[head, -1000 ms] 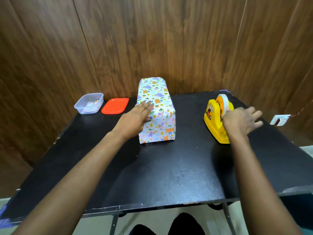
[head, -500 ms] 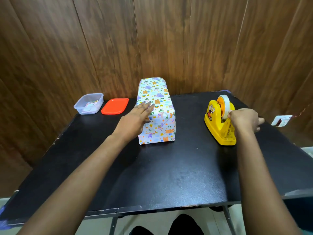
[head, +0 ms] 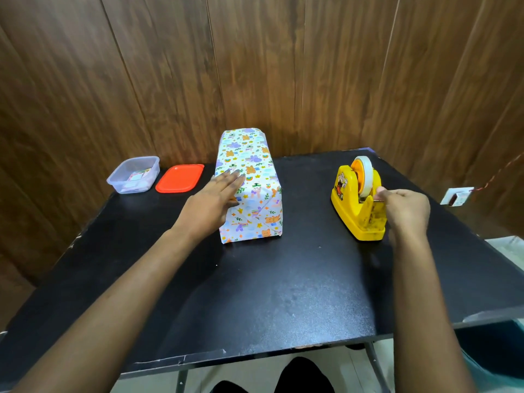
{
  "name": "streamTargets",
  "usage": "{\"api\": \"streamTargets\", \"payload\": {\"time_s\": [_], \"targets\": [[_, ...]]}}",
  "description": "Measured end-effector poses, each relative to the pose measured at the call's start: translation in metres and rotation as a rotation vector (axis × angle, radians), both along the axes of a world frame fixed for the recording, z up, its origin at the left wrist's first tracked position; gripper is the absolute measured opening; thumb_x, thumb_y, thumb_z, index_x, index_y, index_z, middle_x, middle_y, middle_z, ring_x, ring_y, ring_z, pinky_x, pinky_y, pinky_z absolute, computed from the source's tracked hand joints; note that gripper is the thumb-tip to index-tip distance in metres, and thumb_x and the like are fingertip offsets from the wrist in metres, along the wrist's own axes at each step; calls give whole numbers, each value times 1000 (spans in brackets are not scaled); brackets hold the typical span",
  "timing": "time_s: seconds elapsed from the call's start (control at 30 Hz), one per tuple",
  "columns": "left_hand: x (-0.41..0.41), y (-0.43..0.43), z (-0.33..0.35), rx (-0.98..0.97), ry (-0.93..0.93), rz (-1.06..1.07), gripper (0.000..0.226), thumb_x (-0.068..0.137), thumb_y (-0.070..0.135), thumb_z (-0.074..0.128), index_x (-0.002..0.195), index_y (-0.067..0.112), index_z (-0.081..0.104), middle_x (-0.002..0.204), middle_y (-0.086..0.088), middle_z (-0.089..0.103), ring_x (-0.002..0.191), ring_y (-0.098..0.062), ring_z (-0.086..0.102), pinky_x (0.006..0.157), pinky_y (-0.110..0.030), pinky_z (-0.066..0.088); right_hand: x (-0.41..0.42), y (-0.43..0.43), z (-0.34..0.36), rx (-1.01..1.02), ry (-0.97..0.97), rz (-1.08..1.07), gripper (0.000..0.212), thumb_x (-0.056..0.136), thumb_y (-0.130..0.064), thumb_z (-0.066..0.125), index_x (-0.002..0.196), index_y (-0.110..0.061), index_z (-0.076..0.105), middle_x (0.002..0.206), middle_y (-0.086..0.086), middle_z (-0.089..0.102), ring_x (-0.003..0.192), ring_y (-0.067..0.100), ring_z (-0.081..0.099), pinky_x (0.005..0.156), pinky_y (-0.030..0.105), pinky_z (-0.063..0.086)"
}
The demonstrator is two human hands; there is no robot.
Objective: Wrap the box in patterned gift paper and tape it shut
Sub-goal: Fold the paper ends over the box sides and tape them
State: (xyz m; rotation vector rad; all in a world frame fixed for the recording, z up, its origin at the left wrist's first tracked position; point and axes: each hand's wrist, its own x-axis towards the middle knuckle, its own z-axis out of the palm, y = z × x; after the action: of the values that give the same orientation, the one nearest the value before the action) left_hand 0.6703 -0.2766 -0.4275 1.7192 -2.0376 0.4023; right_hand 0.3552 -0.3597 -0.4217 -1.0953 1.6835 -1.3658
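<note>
A long box [head: 249, 177] covered in white paper with animal prints lies on the black table [head: 255, 293], its folded end facing me. My left hand [head: 211, 204] rests flat on its left side and top edge, fingers straight. To the right stands a yellow tape dispenser [head: 354, 205] with a white tape roll [head: 364, 174]. My right hand [head: 405, 208] is at the dispenser's near cutter end, thumb and fingers pinching the tape end there.
A clear plastic tub [head: 133, 174] with small items and its red lid [head: 180, 178] sit at the table's back left. Wooden wall panels stand close behind. A white wall socket [head: 456, 196] shows at the right. The table's front edge is near my knees.
My right hand came off the dispenser's top with spread fingers, moved to its near end and curled into a pinch. The left hand stayed on the box.
</note>
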Motion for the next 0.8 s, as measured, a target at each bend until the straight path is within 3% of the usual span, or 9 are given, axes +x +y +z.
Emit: {"api": "streamTargets", "payload": {"time_s": [0.07,0.17,0.23,0.3,0.4,0.6,0.73,0.8], "targets": [[1,-1,-1,3,0,2,57,88,7,61,141,15,41,147,-1,39,138,-20,34,92,-40,51,-2,-4,8,-7,-20,25,26,82,-25,68,57,-22,61,92,4,61,105,28,55,86,41,46],[0,-1,0,1,-6,14,57,90,8,59,142,17,39,149,1,37,139,-18,31,95,-36,47,-10,-11,17,68,-161,106,6,78,-13,71,77,-13,65,103,4,64,89,18,57,69,30,41],[-1,0,0,-15,-6,12,57,90,7,59,142,16,39,148,0,37,139,-18,31,96,-33,44,-15,-10,19,119,-256,209,9,78,-8,68,87,-9,66,81,-2,63,66,6,45,57,22,34],[0,0,0,-17,-14,9,57,89,6,60,141,15,40,148,-1,38,138,-19,32,97,-32,43,-20,-7,21,157,-307,266,2,80,-9,65,82,-11,66,59,-8,60,59,5,38,55,20,32],[2,-2,0,-9,-31,-3,58,87,4,62,141,14,42,147,-3,39,137,-21,34,98,-34,43,-26,-4,20,198,-339,347,8,84,-10,60,79,-15,62,65,-5,60,59,5,42,56,20,34],[-1,-1,3,14,-25,15,55,90,11,60,141,16,40,149,-3,37,138,-20,32,100,-34,41,-31,0,19,262,-440,465,24,92,-18,49,74,-9,62,43,-5,54,39,3,40,39,12,31],[-3,1,10,61,-33,34,55,93,17,55,144,17,35,152,-1,31,141,-18,26,105,-31,35,-34,3,11,282,-719,614,41,93,-16,46,61,-9,70,42,-7,40,33,3,30,36,14,22],[-4,2,12,100,-29,35,56,94,19,55,145,18,33,153,0,28,142,-17,24,108,-30,30,-33,7,8,272,-865,688,23,89,-13,49,75,-6,66,42,-9,34,31,3,27,30,14,20]]}}
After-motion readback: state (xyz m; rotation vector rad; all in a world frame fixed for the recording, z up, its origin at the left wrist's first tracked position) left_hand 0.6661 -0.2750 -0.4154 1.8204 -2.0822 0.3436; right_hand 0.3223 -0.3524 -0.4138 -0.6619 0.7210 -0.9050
